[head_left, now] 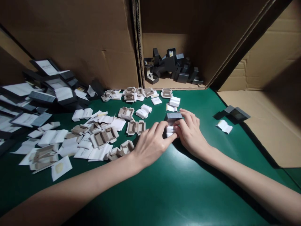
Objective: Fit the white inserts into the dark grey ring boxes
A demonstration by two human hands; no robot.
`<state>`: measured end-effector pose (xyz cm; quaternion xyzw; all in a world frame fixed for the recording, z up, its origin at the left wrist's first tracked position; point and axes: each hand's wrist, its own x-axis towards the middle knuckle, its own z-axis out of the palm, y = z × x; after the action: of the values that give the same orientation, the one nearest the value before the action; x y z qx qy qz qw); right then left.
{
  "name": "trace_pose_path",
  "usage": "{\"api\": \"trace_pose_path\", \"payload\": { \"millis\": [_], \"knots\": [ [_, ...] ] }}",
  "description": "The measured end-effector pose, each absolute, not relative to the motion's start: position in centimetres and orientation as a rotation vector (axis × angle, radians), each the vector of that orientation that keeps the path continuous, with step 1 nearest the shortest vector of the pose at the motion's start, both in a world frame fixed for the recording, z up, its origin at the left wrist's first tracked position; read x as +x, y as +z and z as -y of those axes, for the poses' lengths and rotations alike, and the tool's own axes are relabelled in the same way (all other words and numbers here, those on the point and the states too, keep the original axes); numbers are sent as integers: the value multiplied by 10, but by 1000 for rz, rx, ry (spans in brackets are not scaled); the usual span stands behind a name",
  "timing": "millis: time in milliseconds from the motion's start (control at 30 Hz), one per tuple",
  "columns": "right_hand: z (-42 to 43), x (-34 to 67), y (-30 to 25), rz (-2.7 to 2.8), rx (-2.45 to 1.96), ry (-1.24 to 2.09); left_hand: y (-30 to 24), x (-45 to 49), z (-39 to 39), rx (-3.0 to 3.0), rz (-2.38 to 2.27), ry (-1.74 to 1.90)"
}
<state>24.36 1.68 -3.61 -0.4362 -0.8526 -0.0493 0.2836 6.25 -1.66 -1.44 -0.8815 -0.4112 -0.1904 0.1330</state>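
Note:
Over the green table, a small dark gift box sits between my two hands, with a folded white card insert at its near side. My left hand is closed, its index finger and thumb gripping the left side of the box and the insert. From the right, my right hand closes on the same box, fingers along its far right edge and thumb by the white insert. My fingers partly hide both pieces, so I cannot tell how far the insert is inside the box.
Opened white card inserts lie scattered on the left of the green table. Piled dark boxes stand at far left. More dark boxes fill a cardboard carton at the back. An open dark box and white insert lie right.

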Motion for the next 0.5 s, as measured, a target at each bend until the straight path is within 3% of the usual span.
{"api": "trace_pose_path", "payload": {
  "millis": [500],
  "knots": [
    [-19, 244, -37, 2262, -1137, -108, -15, 59, 13, -2642, 1138, -530]
  ]
}}
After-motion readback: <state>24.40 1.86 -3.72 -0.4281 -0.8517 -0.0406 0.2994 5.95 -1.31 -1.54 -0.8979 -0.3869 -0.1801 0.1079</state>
